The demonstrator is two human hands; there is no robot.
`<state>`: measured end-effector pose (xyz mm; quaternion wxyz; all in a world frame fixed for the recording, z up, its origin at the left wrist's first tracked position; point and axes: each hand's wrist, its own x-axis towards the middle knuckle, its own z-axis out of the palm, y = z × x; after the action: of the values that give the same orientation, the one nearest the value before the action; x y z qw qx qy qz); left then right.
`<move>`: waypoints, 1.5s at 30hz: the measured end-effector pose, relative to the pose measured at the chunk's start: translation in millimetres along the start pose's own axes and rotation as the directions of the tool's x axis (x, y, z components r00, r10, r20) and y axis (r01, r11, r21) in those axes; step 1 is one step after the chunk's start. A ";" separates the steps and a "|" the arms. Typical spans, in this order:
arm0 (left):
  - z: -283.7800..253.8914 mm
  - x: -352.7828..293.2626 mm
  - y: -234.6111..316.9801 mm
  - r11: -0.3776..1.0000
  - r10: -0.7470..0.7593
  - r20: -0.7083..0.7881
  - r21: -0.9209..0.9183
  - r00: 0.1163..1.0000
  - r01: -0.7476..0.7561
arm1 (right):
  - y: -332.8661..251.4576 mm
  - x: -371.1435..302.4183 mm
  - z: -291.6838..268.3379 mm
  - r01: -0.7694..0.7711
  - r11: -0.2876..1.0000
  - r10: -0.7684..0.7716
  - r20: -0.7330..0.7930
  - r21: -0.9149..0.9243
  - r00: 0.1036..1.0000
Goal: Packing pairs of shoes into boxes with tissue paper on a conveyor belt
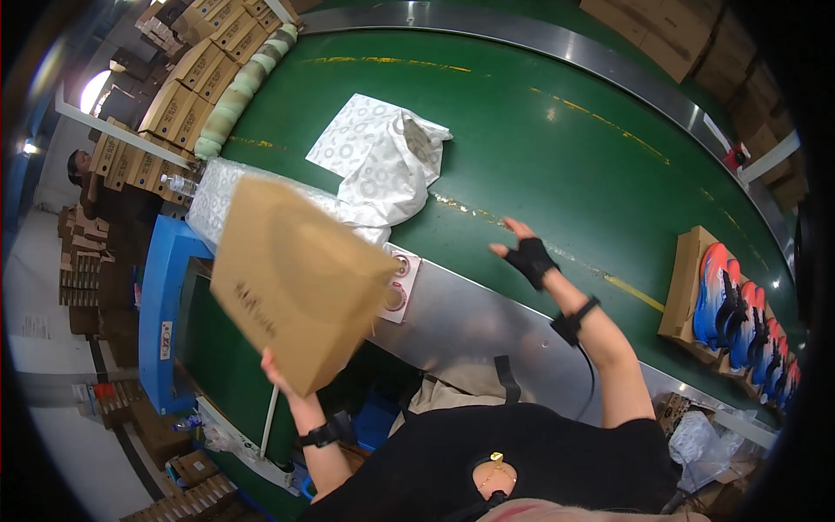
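My left hand grips a brown cardboard shoebox by its lower edge. Tilted and slightly blurred, the box is held up at the left, over the metal edge of the green belt; most of my left fingers are hidden by it. My right hand, in a black fingerless glove, hovers over the belt with thumb and fingers apart and nothing in them. Beyond both hands, a crumpled sheet of white patterned wrapping paper lies on the belt, apart from my right hand.
At the right, an open carton stands by a row of red-and-blue sports shoes. Stacked shoeboxes line the far left, near a water bottle. A blue machine frame stands left; a person is behind it.
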<state>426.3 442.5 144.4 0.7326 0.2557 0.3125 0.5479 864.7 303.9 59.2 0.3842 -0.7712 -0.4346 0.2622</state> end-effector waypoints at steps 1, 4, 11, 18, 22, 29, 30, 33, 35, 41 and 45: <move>-17.2 -5.2 16.9 0.999 0.042 0.029 -0.032 0.999 -0.041 | -7.0 28.0 16.6 0.048 0.998 -0.049 -0.025 -0.047 0.998; -77.9 -11.4 42.6 0.994 0.100 -0.347 0.069 0.933 -0.081 | -32.6 112.8 66.1 0.016 0.999 -0.014 0.046 -0.036 0.999; -107.8 37.2 42.3 0.942 -0.104 -0.449 0.242 0.888 0.233 | -15.7 218.8 141.3 -0.141 0.940 0.168 -0.060 0.311 0.984; -16.5 116.3 -35.8 0.333 0.062 0.314 0.888 0.947 -0.316 | -97.6 117.2 37.9 -0.413 0.468 0.363 0.256 0.781 0.896; 96.3 115.3 -71.2 -0.127 -0.020 0.724 0.682 0.690 -0.720 | -111.5 24.9 -44.4 -0.444 0.634 0.463 0.149 0.634 0.874; 233.8 38.8 -137.3 0.296 -0.029 1.000 0.013 0.005 -0.955 | -91.9 -117.5 -123.3 -0.402 0.889 0.417 -0.028 0.221 0.908; 238.2 27.3 -153.8 0.412 -0.117 0.991 -0.015 -0.069 -0.911 | -85.8 -133.2 -129.2 -0.371 0.891 0.398 -0.057 0.260 0.916; 258.0 -12.2 -192.3 0.564 -0.145 0.963 -0.109 -0.229 -0.818 | -50.4 -169.8 -145.2 -0.384 0.829 0.468 -0.127 0.407 0.875; 255.5 -31.1 -215.8 0.374 -0.381 0.913 0.011 -0.142 -0.928 | -7.8 -202.5 -144.4 -0.164 0.859 0.436 -0.524 0.486 0.731; 214.9 -14.5 -248.3 0.055 -0.346 0.879 0.369 0.329 -0.928 | 146.2 -299.7 -168.3 -0.217 0.450 0.892 -0.424 0.867 0.156; 202.1 -14.8 -249.4 0.142 -0.124 0.793 0.609 0.596 -0.780 | 194.0 -333.6 -204.4 -0.007 0.216 0.967 -0.212 0.976 0.140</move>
<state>732.8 354.7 104.4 0.3061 0.8943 0.1997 0.2582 944.9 -125.0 39.4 0.7030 -0.5872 0.3813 0.1250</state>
